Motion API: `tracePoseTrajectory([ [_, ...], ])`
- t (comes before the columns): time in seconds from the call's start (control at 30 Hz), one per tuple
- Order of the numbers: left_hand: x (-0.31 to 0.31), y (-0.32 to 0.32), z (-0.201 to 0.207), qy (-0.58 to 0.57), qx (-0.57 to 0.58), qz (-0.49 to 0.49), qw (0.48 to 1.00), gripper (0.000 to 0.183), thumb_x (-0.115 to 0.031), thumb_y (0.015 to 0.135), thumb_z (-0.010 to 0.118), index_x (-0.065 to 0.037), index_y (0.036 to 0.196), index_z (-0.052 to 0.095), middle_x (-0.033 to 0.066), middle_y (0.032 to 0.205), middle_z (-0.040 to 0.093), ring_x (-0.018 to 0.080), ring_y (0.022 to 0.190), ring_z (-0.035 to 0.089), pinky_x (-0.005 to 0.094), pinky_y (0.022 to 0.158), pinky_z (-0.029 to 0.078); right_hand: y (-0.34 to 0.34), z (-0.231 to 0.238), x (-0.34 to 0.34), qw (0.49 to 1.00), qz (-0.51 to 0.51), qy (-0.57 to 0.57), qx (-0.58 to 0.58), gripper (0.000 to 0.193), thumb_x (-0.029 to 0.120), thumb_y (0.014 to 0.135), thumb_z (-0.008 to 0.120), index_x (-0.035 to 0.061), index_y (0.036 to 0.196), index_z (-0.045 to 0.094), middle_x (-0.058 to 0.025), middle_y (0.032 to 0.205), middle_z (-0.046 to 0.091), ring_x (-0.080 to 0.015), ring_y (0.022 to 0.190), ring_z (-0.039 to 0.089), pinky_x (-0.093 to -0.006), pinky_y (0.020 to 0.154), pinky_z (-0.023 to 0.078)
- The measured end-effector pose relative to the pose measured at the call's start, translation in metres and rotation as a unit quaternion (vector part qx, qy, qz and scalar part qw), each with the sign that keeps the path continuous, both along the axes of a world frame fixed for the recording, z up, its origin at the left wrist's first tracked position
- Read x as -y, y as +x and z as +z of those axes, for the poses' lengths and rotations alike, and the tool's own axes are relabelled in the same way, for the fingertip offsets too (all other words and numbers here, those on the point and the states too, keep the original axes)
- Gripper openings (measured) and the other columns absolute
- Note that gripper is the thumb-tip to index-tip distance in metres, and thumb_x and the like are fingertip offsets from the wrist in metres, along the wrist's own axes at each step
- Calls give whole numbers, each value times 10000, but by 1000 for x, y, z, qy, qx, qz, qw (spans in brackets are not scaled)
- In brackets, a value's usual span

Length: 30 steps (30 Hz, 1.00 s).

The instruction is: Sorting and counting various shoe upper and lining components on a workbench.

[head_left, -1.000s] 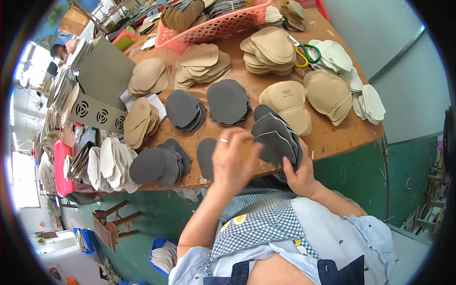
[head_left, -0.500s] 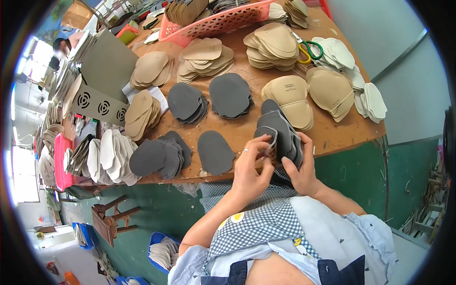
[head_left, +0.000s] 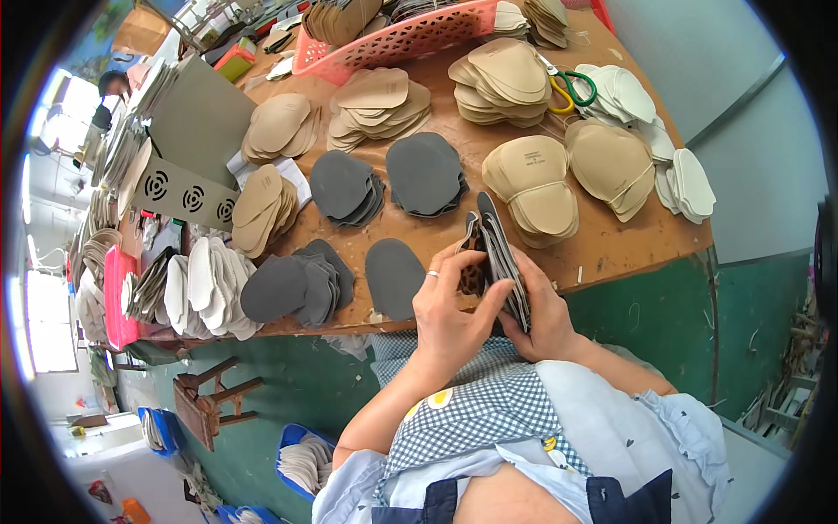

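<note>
Upright on edge, a stack of dark grey insole pieces (head_left: 504, 258) is in my right hand (head_left: 543, 313), which wraps its outer side. My left hand (head_left: 449, 316) is closed on a single insole piece with a leopard-print face (head_left: 471, 276), held just left of the stack. My left thumb reaches the stack's edge. Left of my hands lie a dark grey insole piece (head_left: 393, 278) and a fanned pile of grey pieces (head_left: 305, 286). Beyond them are two more grey stacks (head_left: 345, 185) (head_left: 424, 173).
Beige insole bundles (head_left: 531, 183) lie right of the stack, with scissors (head_left: 572, 92) and white pieces (head_left: 690, 183) farther off. A pink basket (head_left: 397, 44) stands at the back. White stacks (head_left: 214, 284) line the left. A wooden stool (head_left: 205, 403) stands on the floor.
The stack has turned from showing its flat grey face to standing edge-on. The piece in my left hand has come upright, its leopard-print side showing more.
</note>
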<state>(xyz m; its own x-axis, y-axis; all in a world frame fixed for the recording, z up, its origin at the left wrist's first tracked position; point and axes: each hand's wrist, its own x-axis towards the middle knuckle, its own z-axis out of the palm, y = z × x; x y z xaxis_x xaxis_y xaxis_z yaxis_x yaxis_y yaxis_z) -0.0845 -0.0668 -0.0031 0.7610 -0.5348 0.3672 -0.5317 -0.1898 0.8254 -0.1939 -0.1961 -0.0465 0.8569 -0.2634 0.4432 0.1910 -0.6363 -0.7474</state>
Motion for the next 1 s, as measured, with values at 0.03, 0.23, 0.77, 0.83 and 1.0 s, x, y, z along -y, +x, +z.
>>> tracePoseTrajectory([
  [0.03,0,1,-4,-28,-38,-1,999,212,-37,912,716,58,1087,643,131,1075,674,151,842,691,252,733,565,0,1,0,1000,8,2,-2,746,68,864,693,-72,1489,310,-315,1456,456,-461,1308,517,-450,1067,466],
  [0.23,-1,3,-15,-56,-160,37,985,200,28,930,651,22,1130,646,151,1039,685,131,800,675,255,735,567,-1,-5,6,996,16,84,-27,754,301,951,650,-79,1499,296,-303,1452,462,-438,1310,524,-443,1071,455],
  [0.77,-15,11,-16,-11,-162,7,987,198,67,879,619,41,1076,617,170,1224,609,195,924,690,301,795,571,6,0,6,992,33,119,-42,805,376,949,664,-73,1500,286,-288,1452,458,-412,1283,546,-429,1048,471],
  [0.83,-6,10,-19,-83,-126,41,988,200,83,887,602,43,1083,612,170,1210,614,200,918,690,305,789,570,7,0,5,991,31,122,-50,793,361,950,662,-74,1497,289,-283,1450,461,-400,1279,552,-423,1044,474],
  [1.0,-18,16,-12,1,-68,-9,998,198,96,906,595,20,1079,656,183,1172,619,230,918,695,329,795,576,11,3,4,991,27,121,-54,791,341,940,676,-77,1490,291,-279,1438,473,-378,1274,559,-413,1034,482],
])
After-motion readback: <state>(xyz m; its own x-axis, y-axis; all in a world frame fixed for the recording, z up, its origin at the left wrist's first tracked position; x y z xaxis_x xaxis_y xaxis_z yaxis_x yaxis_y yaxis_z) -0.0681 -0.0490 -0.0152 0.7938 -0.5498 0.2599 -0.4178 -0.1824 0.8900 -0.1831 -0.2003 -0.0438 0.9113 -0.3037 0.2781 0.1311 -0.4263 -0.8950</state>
